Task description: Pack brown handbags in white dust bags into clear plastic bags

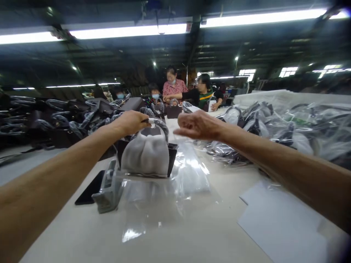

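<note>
In the head view a dark handbag stands upright on the table, its front mostly covered by a white soft wrap. Clear film covers its arched handle. My left hand has its fingers closed on the left side of that handle. To the right of the handle, apart from it, my right hand hangs in the air, slightly blurred, with thumb and fingers spread and nothing seen between them. Flat clear plastic bags lie beside and in front of the handbag.
A grey tape dispenser and a black phone-like slab sit left of the bag. Dark handbags are heaped at left, plastic-wrapped bags at right. White sheets lie front right. Co-workers are across the table.
</note>
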A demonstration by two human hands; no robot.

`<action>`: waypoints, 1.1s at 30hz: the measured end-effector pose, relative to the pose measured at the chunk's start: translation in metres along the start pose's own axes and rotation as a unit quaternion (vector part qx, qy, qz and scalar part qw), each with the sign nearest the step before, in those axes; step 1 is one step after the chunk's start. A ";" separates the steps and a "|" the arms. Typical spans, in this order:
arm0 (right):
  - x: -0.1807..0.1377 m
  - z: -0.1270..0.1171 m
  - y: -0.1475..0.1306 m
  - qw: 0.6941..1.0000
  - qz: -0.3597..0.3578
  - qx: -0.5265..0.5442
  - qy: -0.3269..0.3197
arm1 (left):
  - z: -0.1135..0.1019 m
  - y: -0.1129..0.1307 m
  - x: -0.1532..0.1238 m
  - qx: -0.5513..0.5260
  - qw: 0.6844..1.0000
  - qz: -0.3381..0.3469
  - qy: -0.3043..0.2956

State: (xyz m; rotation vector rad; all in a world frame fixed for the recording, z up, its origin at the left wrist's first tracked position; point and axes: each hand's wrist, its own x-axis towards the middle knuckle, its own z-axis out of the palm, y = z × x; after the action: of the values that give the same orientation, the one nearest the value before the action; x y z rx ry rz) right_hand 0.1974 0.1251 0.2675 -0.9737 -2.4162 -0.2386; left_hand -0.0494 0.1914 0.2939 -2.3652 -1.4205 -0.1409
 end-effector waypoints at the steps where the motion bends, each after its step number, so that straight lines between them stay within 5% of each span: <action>1: -0.008 -0.003 -0.016 0.999 -0.040 0.000 -0.019 | -0.004 0.002 -0.005 0.001 1.000 -0.004 -0.004; 4: -0.042 0.023 -0.074 0.988 -0.139 0.004 -0.060 | -0.008 0.008 -0.020 0.000 1.000 -0.013 -0.012; 7: -0.071 0.081 -0.118 0.978 -0.192 -0.027 -0.075 | 0.002 0.016 -0.033 -0.003 1.000 -0.010 -0.015; 10: -0.079 0.128 -0.129 0.971 -0.157 -0.110 -0.140 | 0.016 0.023 -0.043 -0.004 1.000 -0.008 -0.010; 12: -0.071 0.134 -0.121 0.971 -0.137 -0.118 -0.157 | 0.022 0.023 -0.049 -0.004 1.000 -0.011 0.000; 16: -0.037 0.080 -0.103 0.985 -0.082 -0.127 -0.089 | 0.013 0.019 -0.057 -0.012 1.000 -0.004 0.019; 21: 0.006 -0.015 -0.088 0.988 -0.050 -0.143 0.024 | -0.036 0.017 -0.059 -0.046 0.997 0.053 0.011; 24: 0.013 -0.043 -0.075 0.986 -0.056 -0.139 0.078 | -0.057 0.022 -0.061 -0.074 0.994 0.077 -0.009; 30: -0.035 -0.038 -0.069 0.988 -0.125 0.017 -0.089 | -0.042 0.036 -0.092 -0.237 0.955 0.070 -0.167; 33: -0.074 -0.039 -0.076 0.986 -0.094 0.065 -0.126 | -0.033 0.032 -0.121 -0.318 0.920 0.095 -0.208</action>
State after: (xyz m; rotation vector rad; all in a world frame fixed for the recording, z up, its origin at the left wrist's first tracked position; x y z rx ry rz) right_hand 0.2054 0.0130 0.2637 -0.7576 -2.7190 -0.0240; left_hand -0.0769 0.0658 0.2827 -3.2114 -1.4697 -0.0493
